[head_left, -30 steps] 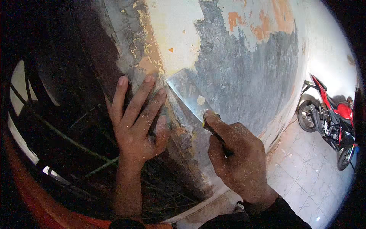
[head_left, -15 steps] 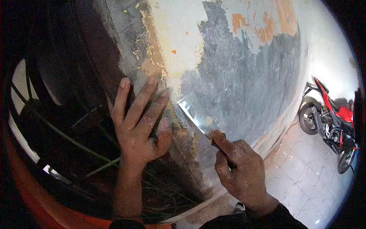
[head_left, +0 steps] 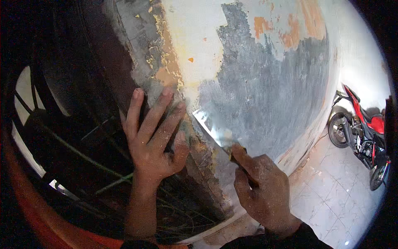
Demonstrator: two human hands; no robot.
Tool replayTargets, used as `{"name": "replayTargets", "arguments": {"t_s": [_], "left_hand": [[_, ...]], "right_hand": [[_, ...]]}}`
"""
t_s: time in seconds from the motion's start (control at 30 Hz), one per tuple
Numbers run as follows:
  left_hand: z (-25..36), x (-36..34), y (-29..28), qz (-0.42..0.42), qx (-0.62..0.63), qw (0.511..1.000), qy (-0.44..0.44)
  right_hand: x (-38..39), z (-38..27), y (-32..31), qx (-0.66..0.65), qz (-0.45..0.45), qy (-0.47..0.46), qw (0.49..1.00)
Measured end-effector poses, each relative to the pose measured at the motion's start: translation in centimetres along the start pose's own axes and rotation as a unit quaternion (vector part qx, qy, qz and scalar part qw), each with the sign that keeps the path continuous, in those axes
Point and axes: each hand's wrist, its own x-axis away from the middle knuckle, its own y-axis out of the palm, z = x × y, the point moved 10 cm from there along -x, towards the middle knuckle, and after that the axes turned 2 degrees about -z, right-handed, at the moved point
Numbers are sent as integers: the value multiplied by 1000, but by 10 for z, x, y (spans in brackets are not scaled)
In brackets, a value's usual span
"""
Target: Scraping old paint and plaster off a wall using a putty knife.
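Scraper point(head_left: 210, 128) held in the right grip point(head_left: 264, 191), blade up and to the left against the patchy wall point(head_left: 273, 95).
The right grip is closed around the handle; the scraper's long axis slants up-left from it, the blade's far corner just right of the left fingertips. The left grip point(head_left: 153, 151), open with fingers spread, appears to rest on the crumbling edge strip point(head_left: 163, 62), left of the right grip, which is nearer the handle.

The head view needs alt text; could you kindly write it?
A right hand holds a shiny flat metal scraper to a patchy grey-and-cream wall; the spread left hand rests at its rough edge. A red motorcycle stands at right.
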Motion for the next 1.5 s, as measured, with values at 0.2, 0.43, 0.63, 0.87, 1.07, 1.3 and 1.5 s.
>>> {"name": "replayTargets", "arguments": {"t_s": [0.2,0.43,0.63,0.87,1.07,1.3,1.5], "left_hand": [[-3,3,-1,11,-12,1000,8],[-2,0,0,5,-6,1000,-1],[-4,4,0,7,1,1000,3],[2,0,0,5,-18,1000,13],[-2,3,-5,8,-21,1000,6],[-4,2,-2,10,-1,1000,-3],[-4,2,1,3,-2,1000,-5]], "right_hand": [[-4,-4,-1,-20,35,-24,999],[-17,-11,-5,-17,32,-21,999],[11,8,5,-3,-5,-10,1000],[-18,-17,-13,-17,51,-35,998],[2,2,-2,0,0,1,1000],[-12,-4,-5,-30,36,-58,997],[-23,-4,-5,-11,2,-23,1000]]}}
